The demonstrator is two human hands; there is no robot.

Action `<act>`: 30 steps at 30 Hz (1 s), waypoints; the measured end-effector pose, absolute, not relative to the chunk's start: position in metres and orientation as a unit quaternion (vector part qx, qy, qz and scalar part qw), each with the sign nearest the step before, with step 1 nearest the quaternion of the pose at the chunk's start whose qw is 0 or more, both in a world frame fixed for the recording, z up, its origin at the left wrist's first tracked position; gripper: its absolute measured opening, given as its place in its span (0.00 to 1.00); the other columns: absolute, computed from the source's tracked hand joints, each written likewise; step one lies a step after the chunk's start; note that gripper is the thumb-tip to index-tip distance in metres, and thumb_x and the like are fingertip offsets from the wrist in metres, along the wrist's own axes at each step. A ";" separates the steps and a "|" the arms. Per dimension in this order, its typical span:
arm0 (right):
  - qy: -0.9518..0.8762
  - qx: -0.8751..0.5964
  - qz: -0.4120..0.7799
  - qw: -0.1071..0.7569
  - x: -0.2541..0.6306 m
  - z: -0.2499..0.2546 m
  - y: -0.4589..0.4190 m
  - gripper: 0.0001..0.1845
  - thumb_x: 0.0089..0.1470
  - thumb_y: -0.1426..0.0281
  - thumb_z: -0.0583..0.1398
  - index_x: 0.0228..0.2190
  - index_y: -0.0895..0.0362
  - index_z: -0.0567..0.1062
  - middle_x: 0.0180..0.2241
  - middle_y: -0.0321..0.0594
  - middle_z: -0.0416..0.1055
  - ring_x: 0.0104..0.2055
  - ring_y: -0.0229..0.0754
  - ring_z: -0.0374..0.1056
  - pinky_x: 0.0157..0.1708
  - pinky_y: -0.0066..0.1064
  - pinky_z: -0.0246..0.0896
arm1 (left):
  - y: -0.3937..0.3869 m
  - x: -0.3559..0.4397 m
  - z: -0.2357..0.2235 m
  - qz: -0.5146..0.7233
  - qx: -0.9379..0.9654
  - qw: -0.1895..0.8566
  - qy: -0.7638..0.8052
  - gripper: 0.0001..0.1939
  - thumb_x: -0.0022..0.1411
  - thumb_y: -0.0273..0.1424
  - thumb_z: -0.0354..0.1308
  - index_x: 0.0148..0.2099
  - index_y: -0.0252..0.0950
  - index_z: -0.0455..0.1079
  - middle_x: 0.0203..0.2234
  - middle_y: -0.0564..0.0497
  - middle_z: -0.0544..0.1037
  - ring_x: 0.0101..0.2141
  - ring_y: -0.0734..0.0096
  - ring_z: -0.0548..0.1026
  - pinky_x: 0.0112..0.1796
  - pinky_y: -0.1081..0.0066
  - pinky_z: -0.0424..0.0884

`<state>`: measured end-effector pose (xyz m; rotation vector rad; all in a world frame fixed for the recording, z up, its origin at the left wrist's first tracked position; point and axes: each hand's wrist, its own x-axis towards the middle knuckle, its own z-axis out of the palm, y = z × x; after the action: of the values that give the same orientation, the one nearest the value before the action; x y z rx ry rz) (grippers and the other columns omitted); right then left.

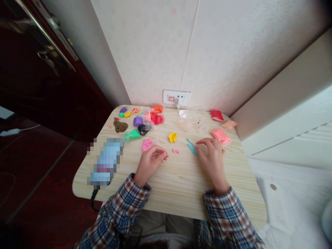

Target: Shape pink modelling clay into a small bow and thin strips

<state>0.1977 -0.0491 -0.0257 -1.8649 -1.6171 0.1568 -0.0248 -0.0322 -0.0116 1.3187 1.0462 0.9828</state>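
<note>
My left hand (150, 163) is closed above the table, its thumb and fingertips pinched together; whatever lies between them is too small to make out. Just beyond it are a pink clay packet (147, 145) and a small pink bow-shaped clay piece (176, 150). My right hand (212, 158) has thumb and forefinger closed at the end of a thin teal modelling tool (191, 142). A wider teal clay knife (192, 150) lies beside that tool, its near end close to the fingers. A lump of yellow clay (172, 137) sits between the hands, farther back.
Clay packets in green (132, 135), black (144, 129), purple (138, 121) and red (157, 119) cluster back left. Brown coiled clay (120, 126) and a blurred-out phone (107, 162) are farther left. Salmon packets (221, 136) lie right. A wall socket (176, 98) is behind the table (178, 193).
</note>
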 end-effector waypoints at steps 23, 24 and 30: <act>-0.617 -0.727 0.084 0.288 0.207 -0.025 -0.069 0.13 0.57 0.59 0.54 0.31 0.54 0.72 0.35 0.41 0.70 0.40 0.47 0.64 0.40 0.41 0.46 | -0.004 -0.016 0.004 0.265 0.835 0.235 0.421 0.14 0.65 0.23 0.45 0.44 0.35 0.71 0.35 0.49 0.74 0.38 0.68 0.72 0.41 0.69 0.67; -0.613 -0.726 0.086 0.299 0.208 -0.024 -0.068 0.13 0.57 0.59 0.54 0.30 0.54 0.72 0.34 0.40 0.70 0.39 0.46 0.65 0.40 0.40 0.47 | -0.003 -0.016 0.003 0.261 0.837 0.232 0.421 0.14 0.65 0.22 0.45 0.45 0.35 0.71 0.35 0.49 0.73 0.38 0.68 0.72 0.40 0.69 0.67; -0.579 -0.755 0.056 0.304 0.214 -0.023 -0.065 0.14 0.57 0.58 0.53 0.30 0.54 0.72 0.33 0.40 0.70 0.36 0.46 0.65 0.38 0.40 0.47 | -0.001 -0.013 0.000 0.245 0.856 0.188 0.415 0.16 0.64 0.20 0.44 0.46 0.34 0.71 0.38 0.47 0.71 0.41 0.66 0.70 0.42 0.67 0.68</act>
<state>0.2140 -0.0650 -0.0226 -1.9988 -1.5323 0.1472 -0.0133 -0.0008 0.0002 2.4077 1.1669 0.6893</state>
